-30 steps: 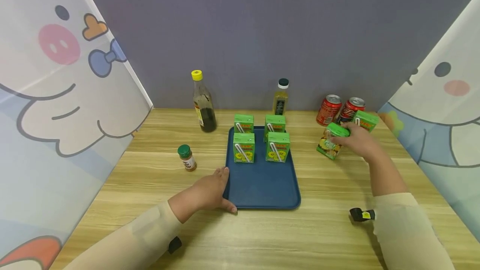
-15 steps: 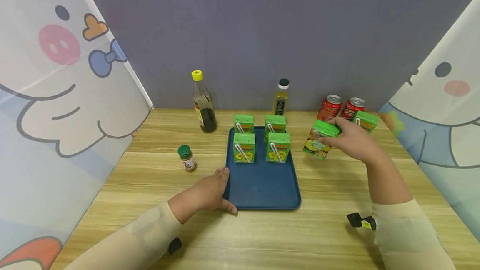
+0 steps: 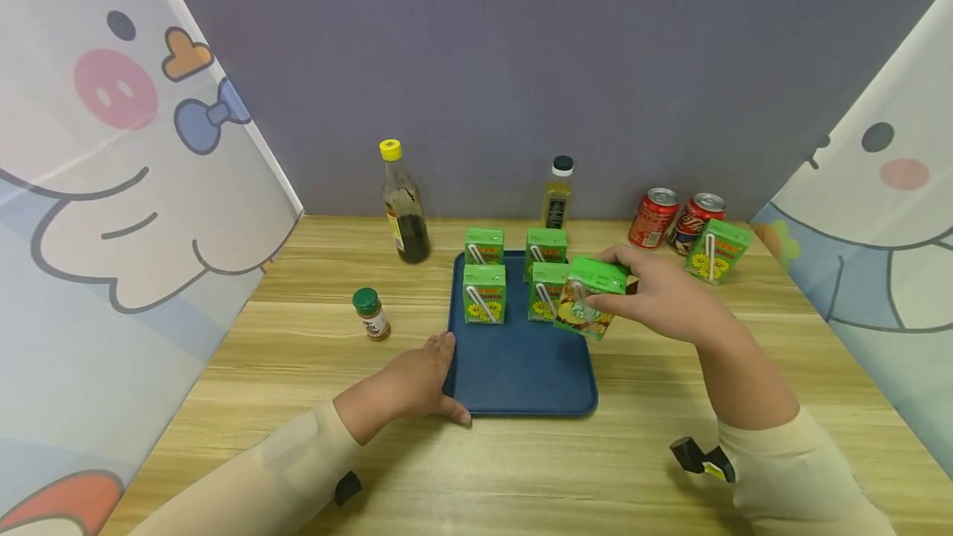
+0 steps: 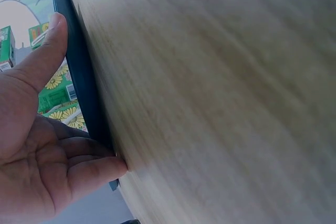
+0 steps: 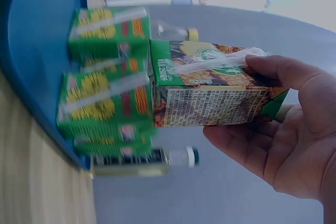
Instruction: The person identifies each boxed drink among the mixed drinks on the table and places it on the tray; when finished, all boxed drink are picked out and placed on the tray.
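My right hand (image 3: 655, 292) grips a green-topped drink carton (image 3: 591, 300) by its upper part, between thumb and fingers. The carton hangs tilted over the right side of a blue tray (image 3: 514, 370) and overlaps a standing carton in the head view. In the right wrist view, its brown printed sides and a wrapped straw (image 5: 215, 62) show. Several green cartons with yellow flowers (image 3: 485, 294) stand on the tray's far half. My left hand (image 3: 413, 379) lies spread at the tray's near left corner; in the left wrist view its thumb and fingers (image 4: 97, 174) touch the tray's edge.
Another green carton (image 3: 717, 252) stands at the right beside two red cans (image 3: 653, 218). Behind the tray are a yellow-capped dark sauce bottle (image 3: 405, 217) and a dark-capped bottle of pale liquid (image 3: 557, 195). A green-lidded spice jar (image 3: 371, 314) stands left of the tray.
My right hand has carried the drink carton leftward from near the red cans to over the tray's right side. My left hand has stayed at the tray corner.
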A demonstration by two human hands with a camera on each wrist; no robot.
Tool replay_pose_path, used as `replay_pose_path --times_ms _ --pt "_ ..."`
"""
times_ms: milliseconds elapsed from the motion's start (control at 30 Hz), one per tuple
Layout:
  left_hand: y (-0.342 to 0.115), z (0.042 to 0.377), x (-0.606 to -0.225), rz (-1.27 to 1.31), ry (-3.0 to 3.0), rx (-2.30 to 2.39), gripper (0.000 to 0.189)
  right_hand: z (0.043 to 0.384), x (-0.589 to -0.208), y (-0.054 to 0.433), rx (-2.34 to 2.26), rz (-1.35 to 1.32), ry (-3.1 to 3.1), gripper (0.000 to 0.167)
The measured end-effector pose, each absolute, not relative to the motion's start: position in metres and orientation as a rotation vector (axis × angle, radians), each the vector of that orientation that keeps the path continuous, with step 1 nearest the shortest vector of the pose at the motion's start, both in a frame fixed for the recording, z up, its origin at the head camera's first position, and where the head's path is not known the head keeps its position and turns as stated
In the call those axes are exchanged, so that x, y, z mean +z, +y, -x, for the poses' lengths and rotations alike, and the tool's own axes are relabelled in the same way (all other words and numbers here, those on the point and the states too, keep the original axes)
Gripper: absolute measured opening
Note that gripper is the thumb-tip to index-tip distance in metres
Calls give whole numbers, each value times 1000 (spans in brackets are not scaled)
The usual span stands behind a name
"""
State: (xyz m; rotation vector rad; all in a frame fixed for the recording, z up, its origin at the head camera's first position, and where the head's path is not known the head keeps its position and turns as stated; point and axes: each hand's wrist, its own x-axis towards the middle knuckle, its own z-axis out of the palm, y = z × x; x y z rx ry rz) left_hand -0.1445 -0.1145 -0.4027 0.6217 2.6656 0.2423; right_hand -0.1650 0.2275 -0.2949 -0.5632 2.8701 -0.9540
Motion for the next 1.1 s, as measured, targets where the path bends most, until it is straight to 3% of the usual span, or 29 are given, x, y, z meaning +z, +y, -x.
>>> replay_pose_path --times_ms 600,1100 --pt "-116 145 -403 -636 2675 237 126 170 -352 138 -963 773 2672 51" --pt "-116 144 -400 -634 2661 245 125 178 -372 114 -902 761 2643 55"
